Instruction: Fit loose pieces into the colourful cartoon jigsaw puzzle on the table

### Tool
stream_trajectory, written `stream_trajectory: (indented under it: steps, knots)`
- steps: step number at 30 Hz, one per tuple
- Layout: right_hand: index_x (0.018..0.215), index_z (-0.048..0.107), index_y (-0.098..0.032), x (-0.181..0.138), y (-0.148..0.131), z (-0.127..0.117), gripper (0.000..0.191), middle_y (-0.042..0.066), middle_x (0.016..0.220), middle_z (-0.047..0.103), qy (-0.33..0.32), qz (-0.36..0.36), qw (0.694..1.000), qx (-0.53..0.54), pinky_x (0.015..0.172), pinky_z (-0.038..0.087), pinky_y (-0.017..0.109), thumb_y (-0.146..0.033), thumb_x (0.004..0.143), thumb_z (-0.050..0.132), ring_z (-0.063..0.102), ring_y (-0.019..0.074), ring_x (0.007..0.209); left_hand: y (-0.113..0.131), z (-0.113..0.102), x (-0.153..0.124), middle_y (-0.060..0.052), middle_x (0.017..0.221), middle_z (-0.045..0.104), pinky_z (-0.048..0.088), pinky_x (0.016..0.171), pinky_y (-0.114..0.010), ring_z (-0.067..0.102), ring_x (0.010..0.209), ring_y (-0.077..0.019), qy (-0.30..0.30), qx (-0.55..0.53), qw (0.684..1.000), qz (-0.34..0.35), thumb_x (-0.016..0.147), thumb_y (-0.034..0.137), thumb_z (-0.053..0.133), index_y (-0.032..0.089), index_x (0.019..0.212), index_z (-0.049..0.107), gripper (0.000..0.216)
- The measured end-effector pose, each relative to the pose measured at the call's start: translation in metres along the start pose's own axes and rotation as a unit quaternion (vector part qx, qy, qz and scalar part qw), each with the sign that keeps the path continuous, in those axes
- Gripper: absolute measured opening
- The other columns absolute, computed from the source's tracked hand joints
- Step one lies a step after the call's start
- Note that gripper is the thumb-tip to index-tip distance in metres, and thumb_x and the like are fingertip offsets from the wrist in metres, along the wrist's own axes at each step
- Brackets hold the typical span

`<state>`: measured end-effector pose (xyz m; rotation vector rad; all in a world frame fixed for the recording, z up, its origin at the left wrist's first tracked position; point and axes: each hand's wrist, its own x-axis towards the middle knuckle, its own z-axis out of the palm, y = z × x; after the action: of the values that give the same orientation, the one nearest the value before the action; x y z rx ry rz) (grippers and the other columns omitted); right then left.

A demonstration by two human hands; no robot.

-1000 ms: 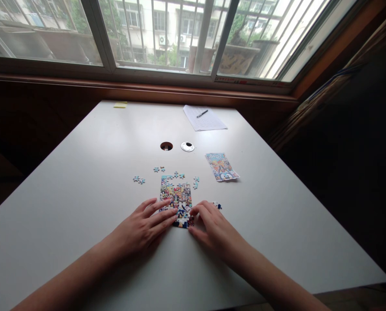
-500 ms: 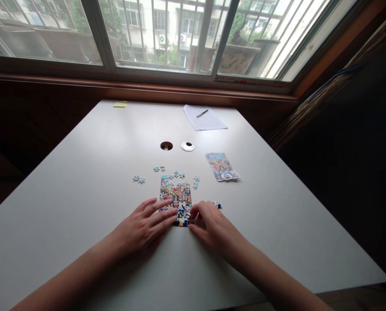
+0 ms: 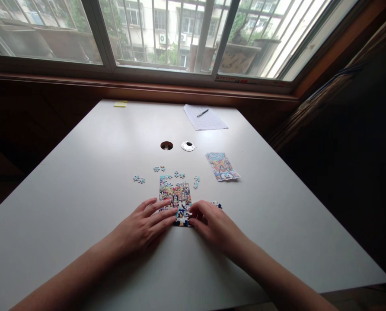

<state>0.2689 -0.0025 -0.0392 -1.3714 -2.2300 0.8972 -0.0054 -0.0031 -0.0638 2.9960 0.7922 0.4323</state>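
A partly assembled jigsaw puzzle [image 3: 176, 192] with a crowded, colourful picture lies on the white table, with gaps near its top and lower middle. My left hand [image 3: 145, 222] rests flat with fingers spread over the puzzle's lower left. At the lower right edge my right hand [image 3: 212, 220] has its thumb and fingertips drawn together around a puzzle piece, mostly hidden by the fingers. Loose puzzle pieces [image 3: 138, 179] lie left of the puzzle, and more pieces [image 3: 196, 182] lie to its right. Several dark pieces [image 3: 217, 204] show just behind my right hand.
A small picture sheet [image 3: 223, 167] lies right of the puzzle. Farther back are a round cable hole [image 3: 166, 146], its metal cover [image 3: 188, 146], a paper sheet [image 3: 204, 121] with a pen [image 3: 202, 113], and a yellow sticky note [image 3: 120, 104]. A window stands beyond the table.
My right thumb and fingertips have drawn closer together and shifted slightly at the puzzle's right edge. The puzzle has moved a little to the left. My left hand stays in place.
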Motion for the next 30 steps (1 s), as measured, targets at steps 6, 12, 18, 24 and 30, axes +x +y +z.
stream_trajectory:
  steps: [6, 12, 18, 24, 30]
  knots:
    - [0.102, 0.06, -0.021, 0.001, 0.003, -0.006, 0.015, 0.002, 0.097, 0.066, 0.023, -0.009, 1.0, 0.009, 0.077, 0.047, 0.03, -0.012, 0.09, 0.061, 0.061, 0.0156, 0.082, -0.001, 0.001, 0.0, -0.003, 0.152, 0.048, 0.017, 0.125, -0.044, 0.026, 0.15, -0.024, 0.001, -0.019, 1.0, -0.002, 0.1, 0.016, 0.047, 0.021, 0.148, 0.043, 0.048]
    - [0.099, 0.065, -0.022, -0.004, 0.016, -0.023, 0.013, 0.003, 0.095, 0.066, 0.01, 0.003, 0.999, -0.04, 0.08, 0.049, 0.034, -0.014, 0.089, 0.063, 0.062, 0.0195, 0.089, 0.003, 0.0, 0.0, -0.008, 0.147, 0.054, 0.028, 0.122, -0.044, 0.034, 0.147, -0.0215, 0.022, -0.068, 0.996, -0.051, 0.099, 0.019, 0.049, 0.017, 0.15, 0.035, 0.053]
    - [0.104, 0.068, -0.023, -0.011, 0.005, -0.018, 0.013, 0.007, 0.103, 0.063, 0.06, -0.074, 0.988, -0.125, 0.088, 0.048, 0.041, -0.022, 0.091, 0.068, 0.056, 0.0243, 0.098, 0.003, -0.001, -0.001, -0.009, 0.147, 0.053, 0.029, 0.122, -0.047, 0.035, 0.147, -0.0228, 0.019, -0.089, 0.994, -0.063, 0.098, 0.019, 0.049, 0.019, 0.152, 0.032, 0.057]
    - [0.101, 0.068, -0.021, -0.011, -0.012, 0.001, 0.013, 0.006, 0.101, 0.062, 0.017, -0.073, 0.986, -0.151, 0.088, 0.048, 0.043, -0.017, 0.089, 0.069, 0.056, 0.0248, 0.094, 0.002, 0.001, -0.001, -0.008, 0.147, 0.053, 0.029, 0.123, -0.046, 0.036, 0.146, -0.0223, 0.02, -0.093, 0.993, -0.068, 0.098, 0.021, 0.05, 0.02, 0.151, 0.033, 0.055]
    - [0.092, 0.064, -0.018, -0.01, -0.014, 0.007, 0.008, 0.006, 0.096, 0.061, 0.014, -0.034, 0.989, -0.14, 0.085, 0.049, 0.041, -0.011, 0.092, 0.061, 0.057, 0.0241, 0.093, 0.001, 0.003, -0.001, -0.009, 0.145, 0.055, 0.028, 0.123, -0.047, 0.035, 0.146, -0.0222, 0.021, -0.092, 0.994, -0.062, 0.096, 0.019, 0.051, 0.019, 0.15, 0.034, 0.056]
